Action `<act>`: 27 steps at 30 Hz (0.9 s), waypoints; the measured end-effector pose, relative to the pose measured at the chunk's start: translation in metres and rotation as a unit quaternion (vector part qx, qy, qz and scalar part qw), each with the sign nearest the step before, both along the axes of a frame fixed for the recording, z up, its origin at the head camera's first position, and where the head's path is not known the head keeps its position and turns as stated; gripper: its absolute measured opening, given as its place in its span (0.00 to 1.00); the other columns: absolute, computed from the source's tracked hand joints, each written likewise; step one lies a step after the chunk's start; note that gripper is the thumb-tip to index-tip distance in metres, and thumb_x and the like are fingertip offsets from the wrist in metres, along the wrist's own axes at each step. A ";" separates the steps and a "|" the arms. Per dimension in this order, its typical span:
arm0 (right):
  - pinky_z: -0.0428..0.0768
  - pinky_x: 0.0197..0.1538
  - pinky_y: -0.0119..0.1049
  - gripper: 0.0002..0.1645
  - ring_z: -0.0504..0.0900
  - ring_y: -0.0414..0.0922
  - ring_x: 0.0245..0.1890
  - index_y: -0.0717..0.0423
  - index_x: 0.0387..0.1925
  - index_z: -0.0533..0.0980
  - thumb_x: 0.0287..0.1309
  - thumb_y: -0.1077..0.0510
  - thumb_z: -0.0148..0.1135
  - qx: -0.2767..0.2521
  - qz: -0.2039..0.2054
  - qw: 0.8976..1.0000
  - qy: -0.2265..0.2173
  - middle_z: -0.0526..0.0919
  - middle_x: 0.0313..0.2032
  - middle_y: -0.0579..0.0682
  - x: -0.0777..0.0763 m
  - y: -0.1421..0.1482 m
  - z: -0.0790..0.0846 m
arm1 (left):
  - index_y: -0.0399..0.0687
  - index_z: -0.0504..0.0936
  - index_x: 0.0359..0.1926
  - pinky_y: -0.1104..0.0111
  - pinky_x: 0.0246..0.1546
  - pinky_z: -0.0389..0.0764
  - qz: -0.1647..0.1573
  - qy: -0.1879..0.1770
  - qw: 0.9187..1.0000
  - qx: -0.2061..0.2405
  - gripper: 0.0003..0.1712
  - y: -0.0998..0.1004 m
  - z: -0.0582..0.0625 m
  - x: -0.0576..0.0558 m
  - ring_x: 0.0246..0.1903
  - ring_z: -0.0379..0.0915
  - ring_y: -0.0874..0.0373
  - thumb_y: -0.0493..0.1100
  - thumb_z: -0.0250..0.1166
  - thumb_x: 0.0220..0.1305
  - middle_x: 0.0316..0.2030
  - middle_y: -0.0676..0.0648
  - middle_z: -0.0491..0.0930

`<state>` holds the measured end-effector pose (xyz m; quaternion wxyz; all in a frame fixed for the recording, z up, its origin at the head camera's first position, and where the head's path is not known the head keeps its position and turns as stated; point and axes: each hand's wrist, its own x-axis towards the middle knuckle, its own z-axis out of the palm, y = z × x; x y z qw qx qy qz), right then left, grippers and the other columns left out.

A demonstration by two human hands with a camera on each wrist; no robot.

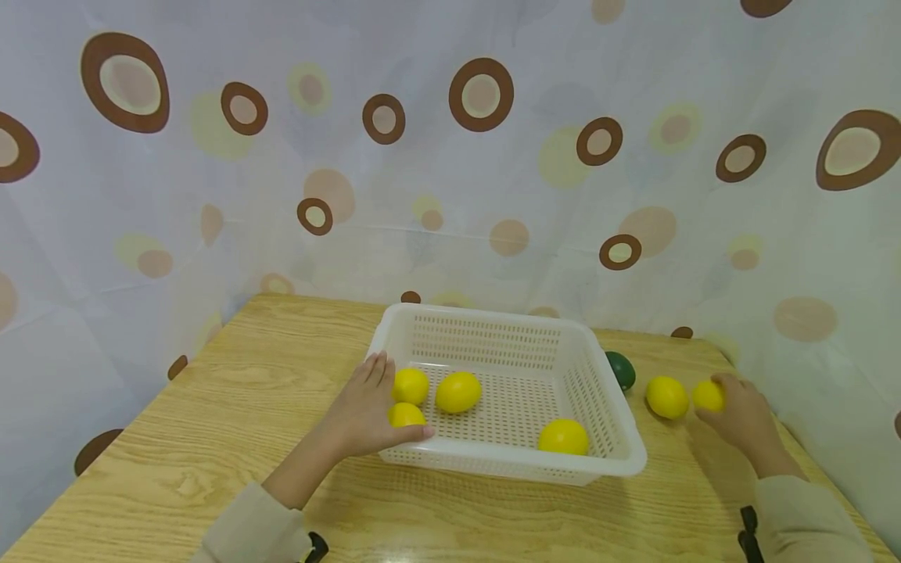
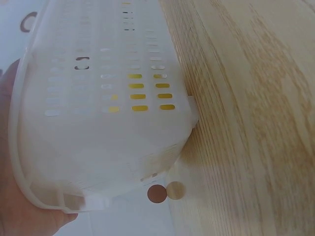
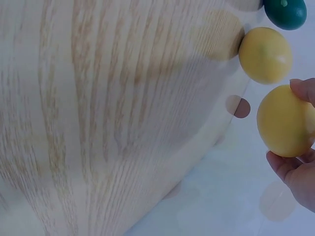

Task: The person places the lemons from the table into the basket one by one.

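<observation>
White plastic basket (image 1: pixel 493 452): on the wooden table (image 1: pixel 310 336), towards its far edge; four yellow lemons (image 1: pixel 458 392) inside, three at the left end, one by the near right corner.
Left hand (image 1: pixel 362 414): back upward, over the basket's near left corner; fingers nearly straight along the left rim, thumb spread along the near rim; rests there, no fruit held.
Right hand (image 1: pixel 742 414): close to the table's right edge; thumb and fingers curved round one lemon, parted only by its width.
Held lemon (image 1: pixel 707 396): towards the table's far right corner; cannot tell if lifted.
Loose lemon (image 1: pixel 667 397): on the table, between held lemon and green fruit (image 1: pixel 621 370).
Green fruit: beside basket's right wall.
Forearms: slant inward from the near edge, sleeves (image 1: pixel 809 520) beige.
</observation>
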<state>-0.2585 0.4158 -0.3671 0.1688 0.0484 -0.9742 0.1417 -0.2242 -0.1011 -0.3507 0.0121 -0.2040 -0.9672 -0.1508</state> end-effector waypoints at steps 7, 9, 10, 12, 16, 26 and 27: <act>0.70 0.38 0.60 0.33 0.67 0.71 0.41 0.82 0.51 0.62 0.47 0.65 0.63 -0.015 0.010 1.000 -0.002 0.67 0.46 0.82 -0.002 -0.007 0.002 | 0.25 0.48 0.68 0.52 0.72 0.42 0.001 -0.004 1.000 0.001 0.63 0.000 0.000 0.000 0.72 0.35 0.39 0.73 0.55 0.52 0.70 0.30 0.45; 0.69 0.40 0.62 0.33 0.67 0.71 0.42 0.82 0.51 0.63 0.46 0.65 0.63 -0.017 0.014 1.000 0.001 0.67 0.47 0.82 -0.003 -0.009 0.003 | 0.25 0.48 0.68 0.52 0.72 0.42 0.001 -0.004 1.000 0.004 0.63 0.000 0.001 0.001 0.72 0.35 0.39 0.73 0.55 0.52 0.70 0.30 0.45; 0.69 0.40 0.62 0.33 0.66 0.71 0.42 0.82 0.51 0.63 0.47 0.64 0.62 -0.018 0.016 1.000 0.002 0.67 0.47 0.82 -0.003 -0.011 0.003 | 0.25 0.48 0.68 0.52 0.72 0.42 0.002 -0.003 1.000 0.005 0.63 0.000 0.001 0.001 0.72 0.35 0.40 0.73 0.55 0.52 0.70 0.30 0.44; 0.68 0.41 0.63 0.33 0.66 0.71 0.43 0.82 0.51 0.63 0.47 0.64 0.62 -0.017 0.018 1.000 0.004 0.67 0.47 0.82 -0.003 -0.013 0.005 | 0.25 0.48 0.68 0.52 0.72 0.42 0.002 -0.003 1.000 0.007 0.63 0.000 0.001 0.001 0.72 0.35 0.40 0.73 0.55 0.52 0.70 0.30 0.45; 0.69 0.40 0.62 0.32 0.66 0.71 0.43 0.81 0.51 0.63 0.48 0.64 0.63 -0.018 0.021 1.000 0.007 0.67 0.47 0.82 -0.003 -0.018 0.006 | 0.25 0.48 0.68 0.52 0.72 0.41 0.003 -0.001 1.000 0.008 0.63 0.000 0.001 0.001 0.72 0.35 0.40 0.73 0.55 0.52 0.70 0.30 0.45; 0.70 0.40 0.60 0.33 0.68 0.70 0.43 0.81 0.52 0.62 0.49 0.64 0.63 -0.027 0.039 0.999 0.000 0.67 0.48 0.81 -0.005 -0.028 0.008 | 0.26 0.47 0.68 0.53 0.72 0.40 0.015 -0.008 1.000 0.007 0.65 0.001 0.002 0.000 0.72 0.34 0.41 0.75 0.55 0.50 0.70 0.31 0.43; 0.70 0.40 0.61 0.33 0.68 0.70 0.43 0.81 0.52 0.62 0.49 0.64 0.64 -0.027 0.040 0.999 0.004 0.67 0.48 0.81 -0.005 -0.029 0.008 | 0.26 0.47 0.68 0.53 0.72 0.40 0.015 -0.007 1.000 0.006 0.65 0.001 0.002 0.000 0.72 0.34 0.41 0.75 0.55 0.50 0.70 0.31 0.43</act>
